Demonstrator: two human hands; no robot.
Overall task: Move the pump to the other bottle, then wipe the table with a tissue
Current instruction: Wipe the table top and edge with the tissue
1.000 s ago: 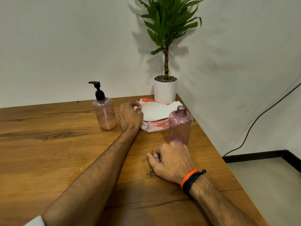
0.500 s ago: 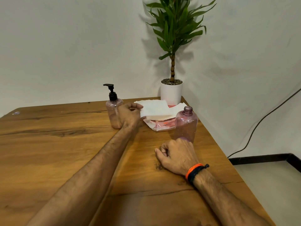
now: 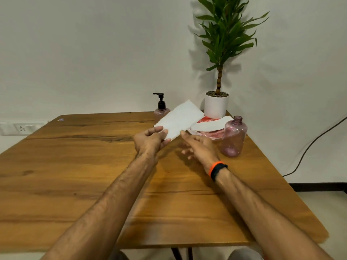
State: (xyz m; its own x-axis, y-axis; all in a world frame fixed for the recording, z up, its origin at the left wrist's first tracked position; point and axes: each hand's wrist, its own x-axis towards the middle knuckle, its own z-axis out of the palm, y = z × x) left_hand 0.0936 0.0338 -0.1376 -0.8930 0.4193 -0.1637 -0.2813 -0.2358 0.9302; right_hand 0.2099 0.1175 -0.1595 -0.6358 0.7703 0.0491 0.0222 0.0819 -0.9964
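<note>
Head view: tissue [image 3: 179,119] between both hands, above table [image 3: 75,166] centre.

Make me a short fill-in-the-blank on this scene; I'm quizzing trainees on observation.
1. The left hand holds a white ____.
2. The black pump sits on the bottle on the ____.
3. The open bottle has no ____.
4. The right hand has an orange and black ____ at its wrist.

Answers: tissue; left; pump; band

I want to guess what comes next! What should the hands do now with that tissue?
Probably the right hand should take the tissue's free edge. The left hand pinches it above the table, and the pump already sits on a bottle, so wiping is left.
</note>
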